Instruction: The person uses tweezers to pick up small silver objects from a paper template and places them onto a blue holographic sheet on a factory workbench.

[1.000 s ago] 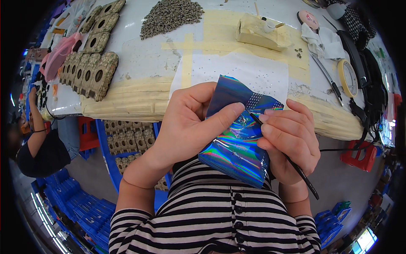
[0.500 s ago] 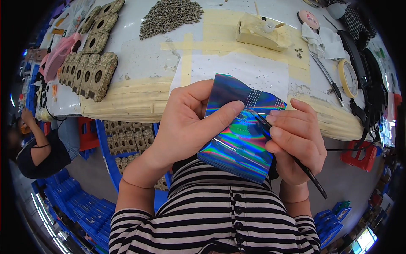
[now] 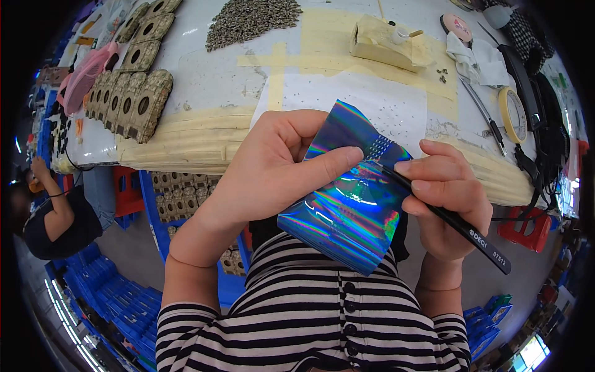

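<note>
A shiny blue holographic sheet (image 3: 338, 217) is gripped by my left hand (image 3: 273, 170), whose thumb presses on its face. Near the sheet's upper part are rows of tiny pale pieces (image 3: 377, 149), too small to name. My right hand (image 3: 449, 195) is closed around black tweezers (image 3: 468, 235). Their tips meet the sheet just below the rows, beside my left thumb. Whether anything sits between the tips is too small to tell. Beyond my hands, white paper (image 3: 347, 93) with scattered tiny specks lies on the table.
Camouflage-patterned cases (image 3: 144, 105) stand at the left, near a pink fan (image 3: 87, 80). A heap of small parts (image 3: 248, 25) lies at the back. To the right are a tape-covered block (image 3: 378, 49) and a tape roll (image 3: 509, 115). Another person (image 3: 59, 217) sits far left.
The sheet has tilted, its lower edge swinging left. My right hand has shifted slightly right and down, and the tweezers have turned to show their broad side.
</note>
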Demonstrator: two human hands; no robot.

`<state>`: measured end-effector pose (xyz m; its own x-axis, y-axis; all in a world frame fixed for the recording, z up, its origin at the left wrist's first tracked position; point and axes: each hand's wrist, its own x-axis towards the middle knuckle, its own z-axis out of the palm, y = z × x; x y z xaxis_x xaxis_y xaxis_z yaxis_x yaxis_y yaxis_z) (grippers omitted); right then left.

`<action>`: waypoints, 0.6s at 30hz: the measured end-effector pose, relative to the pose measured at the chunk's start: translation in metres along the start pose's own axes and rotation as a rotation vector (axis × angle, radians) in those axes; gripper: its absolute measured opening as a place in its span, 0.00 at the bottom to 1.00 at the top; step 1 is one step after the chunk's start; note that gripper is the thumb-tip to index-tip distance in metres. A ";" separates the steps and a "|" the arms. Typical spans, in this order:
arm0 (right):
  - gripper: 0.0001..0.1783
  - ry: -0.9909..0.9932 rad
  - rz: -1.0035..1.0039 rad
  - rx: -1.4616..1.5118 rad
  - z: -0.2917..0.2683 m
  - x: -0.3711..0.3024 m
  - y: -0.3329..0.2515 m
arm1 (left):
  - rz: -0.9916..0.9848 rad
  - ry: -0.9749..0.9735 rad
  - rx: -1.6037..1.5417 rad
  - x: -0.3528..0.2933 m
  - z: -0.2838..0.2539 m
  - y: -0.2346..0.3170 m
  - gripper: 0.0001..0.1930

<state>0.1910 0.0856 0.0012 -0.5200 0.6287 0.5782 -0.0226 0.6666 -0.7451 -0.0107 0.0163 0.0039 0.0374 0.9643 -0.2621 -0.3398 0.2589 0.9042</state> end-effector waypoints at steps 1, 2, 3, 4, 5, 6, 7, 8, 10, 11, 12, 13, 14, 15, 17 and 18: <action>0.13 -0.018 -0.013 -0.005 -0.001 0.001 0.001 | -0.014 -0.013 -0.006 0.000 -0.001 0.001 0.11; 0.12 -0.035 -0.023 -0.012 -0.002 0.002 0.002 | -0.027 -0.014 -0.010 0.001 -0.001 0.002 0.11; 0.12 -0.051 -0.034 -0.020 -0.003 0.003 0.003 | -0.041 -0.015 -0.014 0.001 -0.001 0.004 0.11; 0.12 -0.057 -0.038 -0.018 -0.003 0.004 0.003 | -0.054 -0.016 -0.018 0.001 -0.001 0.005 0.11; 0.12 -0.062 -0.042 -0.016 -0.003 0.005 0.003 | -0.043 -0.016 -0.017 0.001 -0.001 0.004 0.11; 0.12 -0.068 -0.045 -0.013 -0.002 0.005 0.003 | -0.032 -0.017 -0.016 0.002 0.000 0.003 0.11; 0.12 -0.069 -0.046 -0.015 -0.002 0.005 0.004 | -0.020 -0.017 -0.015 0.002 0.000 0.002 0.12; 0.12 -0.072 -0.047 -0.016 -0.002 0.005 0.004 | -0.023 -0.016 -0.015 0.002 0.000 0.002 0.12; 0.12 -0.074 -0.046 -0.018 -0.001 0.005 0.004 | -0.029 -0.012 -0.017 0.001 0.000 0.002 0.12; 0.12 -0.073 -0.045 -0.021 -0.001 0.005 0.004 | -0.031 -0.014 -0.017 0.002 0.000 0.002 0.12; 0.13 -0.071 -0.044 -0.023 -0.001 0.006 0.004 | -0.032 -0.016 -0.017 0.002 0.000 0.002 0.12; 0.13 -0.074 -0.047 -0.029 -0.001 0.006 0.004 | -0.034 -0.018 -0.017 0.002 0.000 0.002 0.12; 0.13 -0.077 -0.051 -0.034 0.000 0.006 0.004 | -0.033 -0.017 -0.017 0.002 0.000 0.002 0.12; 0.13 -0.081 -0.054 -0.039 0.000 0.006 0.004 | -0.031 -0.017 -0.017 0.002 -0.001 0.002 0.12; 0.13 -0.084 -0.058 -0.038 0.000 0.007 0.004 | -0.032 -0.017 -0.013 0.002 -0.002 0.001 0.12; 0.13 -0.086 -0.060 -0.037 0.000 0.007 0.004 | -0.036 -0.016 -0.009 0.002 -0.002 0.001 0.12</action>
<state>0.1869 0.0924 0.0022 -0.5904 0.5512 0.5896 -0.0251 0.7176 -0.6960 -0.0130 0.0179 0.0036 0.0648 0.9553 -0.2885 -0.3464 0.2926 0.8913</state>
